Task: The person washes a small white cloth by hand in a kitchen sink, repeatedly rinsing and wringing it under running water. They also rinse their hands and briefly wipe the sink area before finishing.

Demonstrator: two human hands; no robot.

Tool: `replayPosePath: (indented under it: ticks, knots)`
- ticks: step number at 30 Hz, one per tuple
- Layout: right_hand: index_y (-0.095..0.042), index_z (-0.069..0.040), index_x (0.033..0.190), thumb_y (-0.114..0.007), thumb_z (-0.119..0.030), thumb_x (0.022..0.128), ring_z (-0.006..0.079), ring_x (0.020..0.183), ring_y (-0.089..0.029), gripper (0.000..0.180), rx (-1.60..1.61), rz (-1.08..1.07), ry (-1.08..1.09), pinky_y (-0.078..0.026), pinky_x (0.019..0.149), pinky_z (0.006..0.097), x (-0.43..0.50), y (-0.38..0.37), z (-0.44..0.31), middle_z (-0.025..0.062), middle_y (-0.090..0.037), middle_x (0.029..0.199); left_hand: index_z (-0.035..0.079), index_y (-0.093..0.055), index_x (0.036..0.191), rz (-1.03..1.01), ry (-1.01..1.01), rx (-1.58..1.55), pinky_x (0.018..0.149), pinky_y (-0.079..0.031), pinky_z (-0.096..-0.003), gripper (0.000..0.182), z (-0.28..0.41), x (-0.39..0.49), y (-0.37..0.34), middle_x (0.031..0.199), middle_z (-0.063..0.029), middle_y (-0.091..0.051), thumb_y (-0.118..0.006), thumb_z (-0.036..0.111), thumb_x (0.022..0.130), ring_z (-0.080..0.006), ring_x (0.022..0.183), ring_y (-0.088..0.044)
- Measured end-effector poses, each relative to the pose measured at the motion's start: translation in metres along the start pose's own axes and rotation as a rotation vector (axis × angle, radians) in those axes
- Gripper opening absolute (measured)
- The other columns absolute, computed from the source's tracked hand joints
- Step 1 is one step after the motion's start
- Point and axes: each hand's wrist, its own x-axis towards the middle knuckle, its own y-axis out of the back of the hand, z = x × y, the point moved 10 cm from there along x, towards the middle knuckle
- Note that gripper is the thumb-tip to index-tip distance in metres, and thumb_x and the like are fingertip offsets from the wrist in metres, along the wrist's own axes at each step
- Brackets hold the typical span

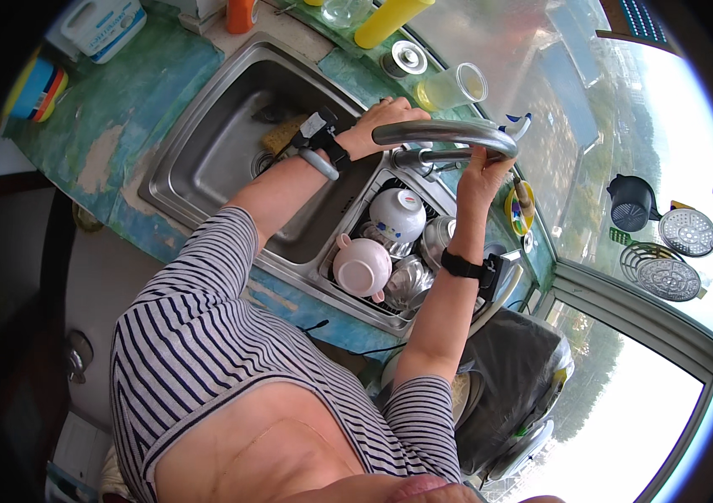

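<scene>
My left hand [381, 126] reaches over the far edge of the steel sink [205, 119], partly behind the curved faucet spout [444, 131]; its fingers are bent, and what they touch is unclear. My right hand [482, 179] is raised at the outer bend of the spout, its fingertips partly hidden behind the metal. Whether it grips anything cannot be made out. In the basin lies a yellow-brown sponge [281, 133] near the drain. Upside down in the dish rack [325, 267] sit a white bowl [398, 215], a pink two-handled bowl [362, 267] and several metal dishes.
A clear plastic cup [460, 85], a lidded tin [406, 60] and a yellow bottle [391, 22] stand along the window ledge. A white jug [105, 28] is at the upper left. A yellow oval dish [515, 210] lies right of my right hand; strainers [688, 232] hang by the window.
</scene>
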Motion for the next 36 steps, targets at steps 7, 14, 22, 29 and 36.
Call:
replayPosePath:
  ticks: [7,14,22,29,36]
  knots:
    - [-0.034,-0.004,0.119,-0.049,0.001,0.093,0.0159,0.099,-0.051,0.03,-0.057,-0.028,0.002,-0.039,0.089,0.0273,-0.001,-0.002,-0.003,0.0088,-0.053,0.108,0.011,-0.059,0.109,-0.214,0.159,-0.156,0.088,-0.042,-0.0415,0.032,-0.022,0.01,-0.084,0.103,-0.0147,-0.062,-0.052,0.014,0.078,-0.0365,0.098,-0.054]
    - [-0.038,-0.004,0.117,-0.052,0.001,0.091,0.014,0.093,-0.05,0.03,-0.028,-0.026,0.076,-0.039,0.086,0.0264,0.001,0.001,0.001,0.0062,-0.052,0.105,0.009,-0.067,0.098,0.1,0.086,-0.366,0.079,-0.047,-0.0395,0.023,-0.023,-0.019,-0.063,0.095,-0.0151,-0.066,-0.057,0.021,0.082,-0.0341,0.088,-0.061]
    - [-0.041,-0.004,0.11,-0.054,-0.001,0.091,0.0109,0.077,-0.046,0.023,-0.067,0.022,0.02,-0.04,0.074,0.0248,0.0,0.002,0.003,0.0022,-0.051,0.089,0.014,-0.067,0.096,0.026,0.21,0.046,0.076,-0.05,-0.0453,0.022,-0.025,-0.059,-0.018,0.091,-0.0143,-0.066,-0.055,0.015,0.078,-0.0366,0.085,-0.062]
    - [-0.042,-0.004,0.107,-0.056,-0.001,0.091,0.0101,0.075,-0.046,0.021,-0.063,0.06,0.043,-0.04,0.072,0.0239,0.0,0.002,-0.003,0.0012,-0.051,0.086,0.021,-0.069,0.093,-0.152,-0.061,0.308,0.079,-0.047,-0.0403,0.024,0.004,-0.081,-0.081,0.097,-0.006,-0.057,-0.057,0.01,0.075,-0.0302,0.091,-0.056]
    - [-0.042,-0.005,0.102,-0.057,-0.001,0.089,0.0115,0.075,-0.045,0.02,-0.104,0.037,0.028,-0.04,0.072,0.0259,0.001,0.003,0.002,0.0014,-0.048,0.083,0.02,-0.071,0.102,-0.62,0.213,0.028,0.084,-0.047,-0.0426,0.035,-0.032,-0.12,-0.082,0.096,-0.014,-0.067,-0.05,0.009,0.075,-0.0346,0.095,-0.061]
